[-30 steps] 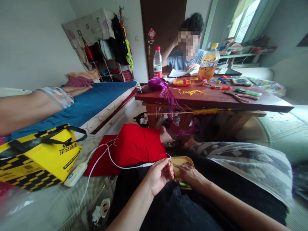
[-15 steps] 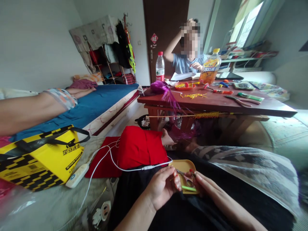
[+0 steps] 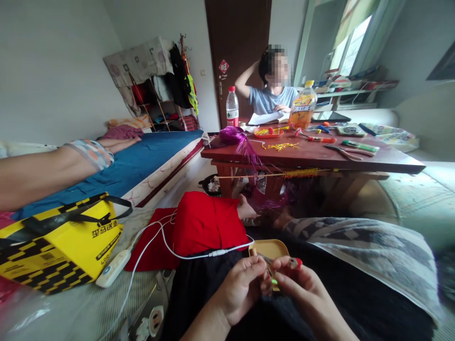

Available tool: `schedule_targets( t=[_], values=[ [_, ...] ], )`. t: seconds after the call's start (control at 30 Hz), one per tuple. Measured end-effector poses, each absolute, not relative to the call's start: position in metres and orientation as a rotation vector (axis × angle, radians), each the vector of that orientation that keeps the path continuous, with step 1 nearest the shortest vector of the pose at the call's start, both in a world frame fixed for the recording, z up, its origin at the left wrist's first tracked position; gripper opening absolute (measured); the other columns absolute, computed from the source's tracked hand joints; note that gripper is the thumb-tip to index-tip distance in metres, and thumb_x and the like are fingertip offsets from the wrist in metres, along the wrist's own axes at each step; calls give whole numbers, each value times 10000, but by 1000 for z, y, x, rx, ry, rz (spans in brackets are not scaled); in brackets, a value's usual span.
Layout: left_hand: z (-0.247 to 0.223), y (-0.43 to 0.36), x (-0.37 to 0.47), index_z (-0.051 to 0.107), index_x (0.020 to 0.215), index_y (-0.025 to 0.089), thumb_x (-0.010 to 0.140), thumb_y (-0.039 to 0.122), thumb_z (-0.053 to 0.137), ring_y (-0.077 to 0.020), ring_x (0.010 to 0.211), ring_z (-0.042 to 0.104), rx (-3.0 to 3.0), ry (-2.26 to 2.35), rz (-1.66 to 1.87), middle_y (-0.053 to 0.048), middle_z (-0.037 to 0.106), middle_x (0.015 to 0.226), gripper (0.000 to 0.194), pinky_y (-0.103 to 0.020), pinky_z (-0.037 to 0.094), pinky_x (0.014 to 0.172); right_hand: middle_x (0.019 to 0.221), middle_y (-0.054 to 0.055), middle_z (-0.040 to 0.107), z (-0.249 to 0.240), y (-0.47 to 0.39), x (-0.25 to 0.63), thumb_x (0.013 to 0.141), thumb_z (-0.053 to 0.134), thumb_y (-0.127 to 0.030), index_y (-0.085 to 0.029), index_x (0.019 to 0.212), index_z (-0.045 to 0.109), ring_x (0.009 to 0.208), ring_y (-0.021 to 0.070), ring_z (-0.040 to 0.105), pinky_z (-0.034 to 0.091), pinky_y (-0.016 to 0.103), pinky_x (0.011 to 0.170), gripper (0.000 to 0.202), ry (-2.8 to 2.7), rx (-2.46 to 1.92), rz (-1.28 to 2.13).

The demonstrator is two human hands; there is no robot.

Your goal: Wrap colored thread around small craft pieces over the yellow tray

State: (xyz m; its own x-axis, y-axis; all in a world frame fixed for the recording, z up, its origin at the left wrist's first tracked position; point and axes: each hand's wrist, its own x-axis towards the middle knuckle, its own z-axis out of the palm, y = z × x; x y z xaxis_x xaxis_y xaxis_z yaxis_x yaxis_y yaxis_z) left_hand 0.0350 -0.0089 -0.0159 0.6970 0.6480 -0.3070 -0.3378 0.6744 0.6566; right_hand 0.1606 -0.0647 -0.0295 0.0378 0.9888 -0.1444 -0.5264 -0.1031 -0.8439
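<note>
My left hand [image 3: 243, 288] is closed in a pinch over my lap; what lies between its fingertips is too small to make out. Close beside it, my right hand [image 3: 307, 290] is closed around a small red and silver object [image 3: 295, 263], which juts from its curled fingers. The fingertips of both hands nearly meet. Just beyond them lies a yellow tray [image 3: 272, 245] on the dark cloth. Scissors [image 3: 263, 258] in the tray are mostly hidden by my hands, as is a bright green piece [image 3: 274, 282].
A person [image 3: 272, 97] sits behind the red-brown table [image 3: 384, 158], which bears bottles, purple strands [image 3: 236, 137], yellow sticks [image 3: 282, 147] and pliers [image 3: 343, 152]. A white cable [image 3: 199, 257] crosses red cloth [image 3: 209, 222]. At left are a yellow bag [image 3: 76, 246] and someone's leg [image 3: 39, 173].
My right hand has turned and lifted slightly, bringing the red and silver object into clearer view. Both hands have come closer together, covering more of the scissors. The seated person's head and raised arm have shifted.
</note>
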Motion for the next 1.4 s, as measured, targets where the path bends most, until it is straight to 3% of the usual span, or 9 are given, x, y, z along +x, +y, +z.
schedule_targets(
  t=[0.33,0.43,0.57,0.67,0.77,0.97,1.2,1.4],
  values=[
    [-26,-15,41,582,698,100,663,344,729,-66,508,430,574,601,629,9,503,573,288,-197,307,528,500,-12,578,-27,-62,149,613,756,-353,-157,611,568,449,118,528,445,240,474,272,-666,-953,1269],
    [-27,-15,42,538,632,118,664,316,725,-68,483,408,559,577,655,30,464,510,274,-211,303,534,546,-14,566,-35,-63,151,634,720,-445,-159,638,595,494,109,505,424,223,500,312,-616,-1007,1262],
    [-26,-14,41,491,594,135,692,316,692,-72,465,389,552,533,619,41,429,477,288,-230,296,541,419,-38,423,-54,-62,156,680,530,-666,-161,483,514,399,77,363,300,203,402,543,-549,-1152,1371],
    [-27,-13,42,485,600,135,709,310,672,-75,468,391,565,517,607,39,428,477,279,-237,291,547,394,-64,358,-60,-59,155,651,528,-692,-171,519,519,362,67,285,236,207,362,538,-559,-1264,1383],
    [-30,-14,42,483,601,134,710,311,670,-80,470,403,563,513,593,33,438,481,280,-243,294,554,428,-57,400,-60,-58,151,619,544,-700,-180,596,564,384,87,337,309,220,378,521,-546,-1284,1339],
    [-27,-14,43,483,595,136,676,327,699,-78,464,394,556,514,571,37,431,476,300,-241,288,547,463,-32,452,-61,-59,147,601,549,-685,-195,540,534,429,119,418,398,240,422,494,-540,-1268,1294],
    [-26,-14,43,487,592,133,679,319,697,-75,464,393,541,514,567,38,431,474,293,-235,292,546,500,-41,450,-59,-59,148,594,553,-692,-184,605,556,444,113,424,404,230,425,508,-537,-1275,1298],
    [-29,-12,42,481,595,135,682,314,695,-76,464,392,542,521,558,39,427,473,292,-232,288,542,492,-41,422,-54,-58,148,609,540,-692,-198,524,473,442,107,396,390,235,433,506,-589,-1249,1300]
  ],
)
